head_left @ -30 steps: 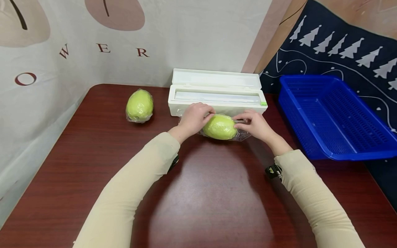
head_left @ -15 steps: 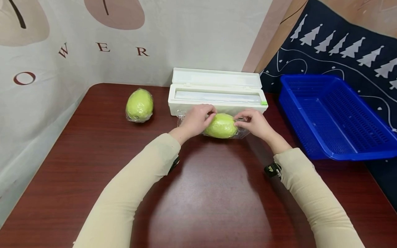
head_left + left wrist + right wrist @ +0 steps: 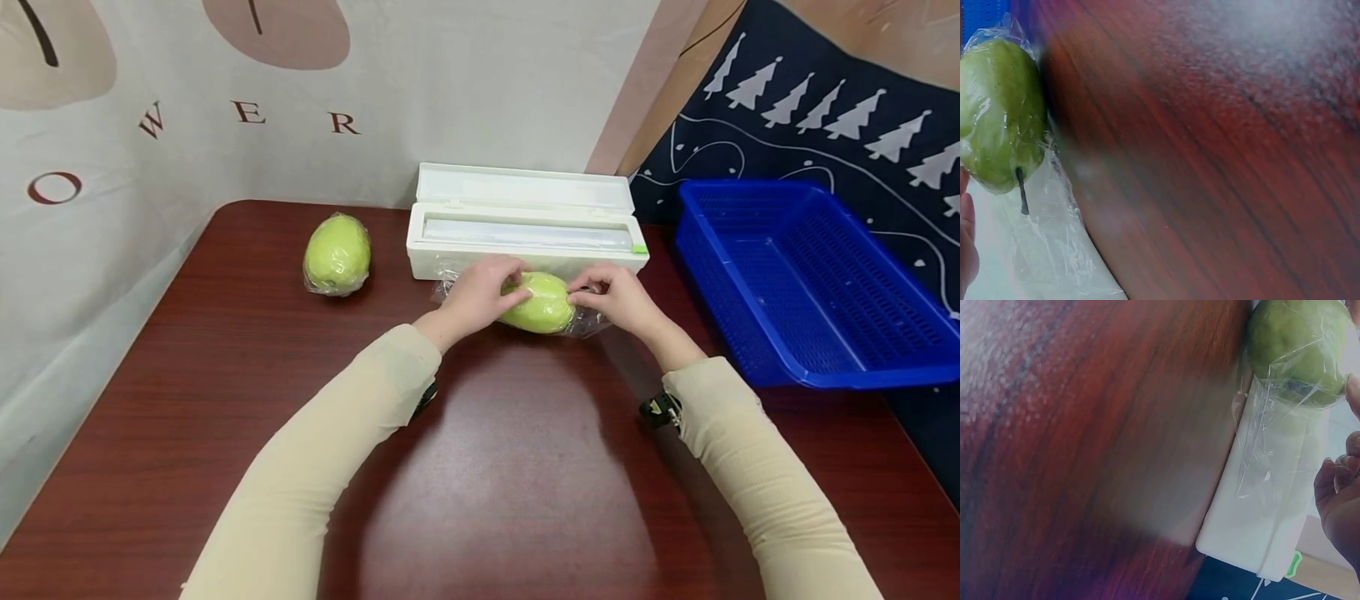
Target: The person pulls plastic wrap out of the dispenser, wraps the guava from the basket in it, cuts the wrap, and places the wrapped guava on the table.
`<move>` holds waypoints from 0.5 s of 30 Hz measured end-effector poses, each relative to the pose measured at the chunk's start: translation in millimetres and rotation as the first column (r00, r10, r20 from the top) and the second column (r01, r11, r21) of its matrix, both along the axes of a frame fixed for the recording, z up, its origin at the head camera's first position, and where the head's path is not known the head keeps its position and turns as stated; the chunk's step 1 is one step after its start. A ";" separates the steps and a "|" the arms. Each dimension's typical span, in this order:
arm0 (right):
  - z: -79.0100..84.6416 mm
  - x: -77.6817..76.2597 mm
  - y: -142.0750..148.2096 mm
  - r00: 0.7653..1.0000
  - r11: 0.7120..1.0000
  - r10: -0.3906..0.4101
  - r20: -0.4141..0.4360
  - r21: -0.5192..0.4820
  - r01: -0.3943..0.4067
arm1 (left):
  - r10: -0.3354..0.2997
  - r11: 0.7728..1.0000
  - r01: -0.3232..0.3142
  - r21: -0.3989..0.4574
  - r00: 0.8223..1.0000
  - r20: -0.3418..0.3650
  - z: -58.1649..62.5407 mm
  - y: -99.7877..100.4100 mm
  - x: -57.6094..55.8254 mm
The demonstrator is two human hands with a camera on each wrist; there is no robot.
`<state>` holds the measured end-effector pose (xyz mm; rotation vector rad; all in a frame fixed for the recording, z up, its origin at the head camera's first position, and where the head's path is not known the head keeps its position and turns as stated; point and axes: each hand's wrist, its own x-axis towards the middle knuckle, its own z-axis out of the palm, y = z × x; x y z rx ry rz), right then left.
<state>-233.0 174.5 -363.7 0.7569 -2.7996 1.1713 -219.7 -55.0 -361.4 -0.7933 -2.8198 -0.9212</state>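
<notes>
A green pear (image 3: 544, 305) wrapped in clear plastic wrap (image 3: 588, 322) lies on its side against the front of a white cling film box (image 3: 442, 265). My left hand (image 3: 480, 296) holds the pear's left end, thumb on its upper face and fingers behind. At the other end, my right hand (image 3: 618, 300) pinches the plastic wrap with thumb and forefinger close to the skin. The left wrist view shows the dark stem of the pear (image 3: 1000, 112) and loose film beyond it. Crumpled film trails from the pear (image 3: 1297, 344) in the right wrist view, over the white box.
A second wrapped pear (image 3: 337, 254) stands at the back left of the reddish-brown table (image 3: 495, 467). To the right is a blue perforated basket (image 3: 802, 379). The box's lid (image 3: 525, 187) is raised, with a roll of film (image 3: 528, 235) inside.
My left hand has shifted slightly right, its thumb now further onto the pear. The pear has moved a little to the right. My right hand stays at its end.
</notes>
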 end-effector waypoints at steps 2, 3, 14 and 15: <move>0.3 0.0 0.1 1.000 1.000 0.001 0.009 0.001 -0.001 | 0.002 1.000 -0.002 0.001 1.000 0.011 0.2 0.6 -1.1; 0.5 0.2 0.3 1.000 1.000 0.003 0.011 0.002 -0.003 | 0.002 1.000 -0.002 0.005 1.000 0.017 0.0 0.9 -1.8; 5.9 4.3 -1.5 0.999 0.999 0.037 0.022 0.031 -0.037 | 0.017 0.988 -0.039 0.153 0.989 0.144 -0.8 2.6 -4.2; 6.6 4.9 -2.8 0.999 0.998 0.035 0.007 0.049 -0.035 | 0.020 0.986 -0.044 0.162 0.989 0.147 -0.9 2.7 -4.2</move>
